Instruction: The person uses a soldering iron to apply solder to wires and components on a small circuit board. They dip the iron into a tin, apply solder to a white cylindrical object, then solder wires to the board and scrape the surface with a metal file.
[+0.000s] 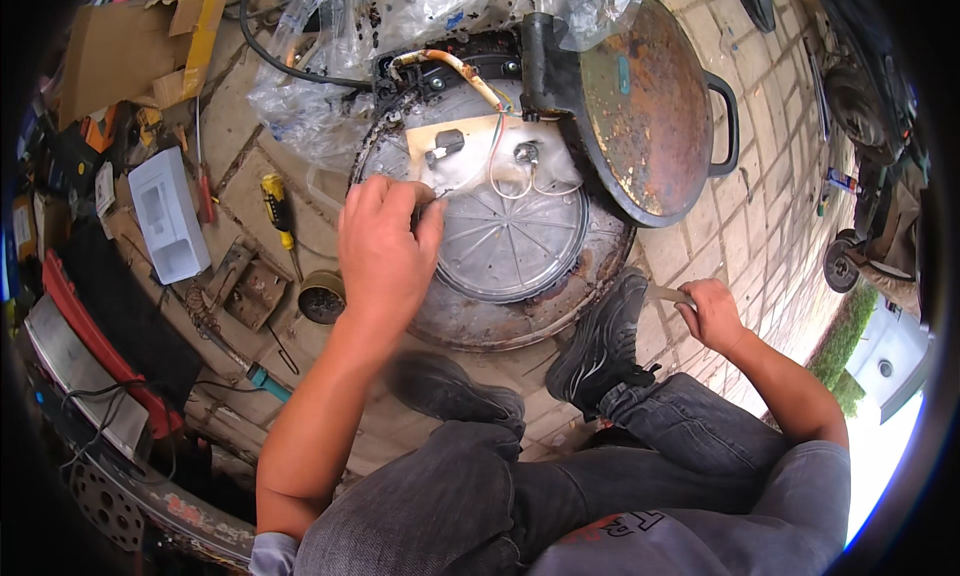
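Observation:
A round metal appliance base point(505, 328), worn and rusty at the rim, lies on the paving with its underside wiring exposed. My left hand point(385, 241) is over its left part, thumb and fingertips pinched together; a thin pale wire runs close to them, but what they hold is too small to make out. White fibre padding point(475, 166) and thin wires point(493, 166) lie above the ribbed round metal plate point(512, 241). Off to the right, my right hand point(712, 314) is closed on a flat tan strip point(667, 294), clear of the appliance.
A rusty lid point(650, 106) with a black handle leans open at upper right. On the left are a yellow-black screwdriver point(277, 211), a red-handled screwdriver point(206, 198), a soldering iron point(268, 381), a small round tin point(322, 298), a white plastic tray point(168, 216) and a cardboard box point(140, 51).

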`<move>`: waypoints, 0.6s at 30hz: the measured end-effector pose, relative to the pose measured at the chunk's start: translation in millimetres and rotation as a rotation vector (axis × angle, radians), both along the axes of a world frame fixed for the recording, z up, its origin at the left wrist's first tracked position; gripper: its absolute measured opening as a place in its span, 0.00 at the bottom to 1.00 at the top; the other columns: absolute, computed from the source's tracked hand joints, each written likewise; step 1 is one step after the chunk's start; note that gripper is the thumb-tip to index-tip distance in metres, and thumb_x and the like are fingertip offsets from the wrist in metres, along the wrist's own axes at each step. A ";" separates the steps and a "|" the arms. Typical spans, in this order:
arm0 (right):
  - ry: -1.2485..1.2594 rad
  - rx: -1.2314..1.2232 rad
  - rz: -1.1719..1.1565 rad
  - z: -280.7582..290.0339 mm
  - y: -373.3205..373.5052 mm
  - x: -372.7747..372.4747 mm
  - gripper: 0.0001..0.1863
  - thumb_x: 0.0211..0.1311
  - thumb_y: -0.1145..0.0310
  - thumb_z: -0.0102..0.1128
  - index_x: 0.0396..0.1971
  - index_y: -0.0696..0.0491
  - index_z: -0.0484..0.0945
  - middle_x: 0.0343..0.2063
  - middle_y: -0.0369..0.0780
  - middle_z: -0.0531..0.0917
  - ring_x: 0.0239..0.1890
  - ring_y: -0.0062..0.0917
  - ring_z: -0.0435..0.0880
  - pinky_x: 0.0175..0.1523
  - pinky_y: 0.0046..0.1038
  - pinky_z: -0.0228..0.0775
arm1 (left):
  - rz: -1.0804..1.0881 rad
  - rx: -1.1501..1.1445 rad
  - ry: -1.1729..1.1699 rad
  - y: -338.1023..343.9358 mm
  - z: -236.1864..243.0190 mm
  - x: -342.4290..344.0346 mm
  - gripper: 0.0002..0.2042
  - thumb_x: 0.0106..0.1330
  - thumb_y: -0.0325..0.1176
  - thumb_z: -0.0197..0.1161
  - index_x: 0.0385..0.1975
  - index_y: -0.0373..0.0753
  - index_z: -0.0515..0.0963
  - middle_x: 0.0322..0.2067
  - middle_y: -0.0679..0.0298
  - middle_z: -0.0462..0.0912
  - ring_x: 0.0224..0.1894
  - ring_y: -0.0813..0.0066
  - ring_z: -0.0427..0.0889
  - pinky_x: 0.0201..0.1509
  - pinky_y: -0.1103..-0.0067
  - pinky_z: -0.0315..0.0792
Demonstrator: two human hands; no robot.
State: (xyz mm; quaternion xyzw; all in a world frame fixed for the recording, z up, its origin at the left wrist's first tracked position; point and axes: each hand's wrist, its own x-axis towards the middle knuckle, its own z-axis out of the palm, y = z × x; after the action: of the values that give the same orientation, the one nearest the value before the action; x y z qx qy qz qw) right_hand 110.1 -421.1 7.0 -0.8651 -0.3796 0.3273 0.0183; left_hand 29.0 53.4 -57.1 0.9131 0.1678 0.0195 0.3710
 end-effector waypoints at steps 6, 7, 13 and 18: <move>-0.113 -0.093 -0.066 -15.1 6.1 0.3 0.16 0.59 0.69 0.68 0.46 0.56 0.78 0.38 0.46 0.83 0.41 0.45 0.82 0.48 0.42 0.73 | 0.028 -0.092 0.022 2.9 6.8 0.2 0.08 0.66 0.30 0.67 0.37 0.32 0.80 0.34 0.54 0.80 0.40 0.53 0.79 0.46 0.66 0.72; -0.116 -0.012 -0.057 -5.3 34.8 3.1 0.17 0.59 0.70 0.68 0.47 0.57 0.78 0.39 0.46 0.83 0.42 0.46 0.82 0.48 0.42 0.73 | 0.045 -0.096 0.012 1.6 7.9 -0.6 0.07 0.67 0.29 0.66 0.38 0.32 0.80 0.34 0.54 0.80 0.39 0.55 0.79 0.45 0.67 0.73; -0.074 0.688 -0.118 2.4 246.5 13.2 0.18 0.55 0.73 0.70 0.47 0.54 0.81 0.40 0.44 0.82 0.40 0.41 0.84 0.43 0.37 0.78 | 0.194 -0.389 0.125 -11.3 18.1 -5.9 0.07 0.72 0.27 0.61 0.43 0.30 0.79 0.34 0.56 0.83 0.37 0.67 0.83 0.43 0.73 0.75; -0.148 0.814 -0.219 -42.8 315.2 5.6 0.12 0.57 0.76 0.67 0.42 0.54 0.83 0.38 0.42 0.84 0.39 0.39 0.85 0.43 0.36 0.78 | 0.297 -0.768 0.138 -13.9 22.9 -4.6 0.10 0.71 0.26 0.61 0.49 0.31 0.79 0.39 0.58 0.86 0.43 0.76 0.84 0.49 0.79 0.76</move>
State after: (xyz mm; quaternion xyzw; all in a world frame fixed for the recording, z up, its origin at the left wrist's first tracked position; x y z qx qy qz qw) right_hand 115.7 -105.9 -35.8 -0.8437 -0.3840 0.0841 0.3657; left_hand 24.4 39.6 -34.2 0.6735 0.3172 -0.0527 0.6656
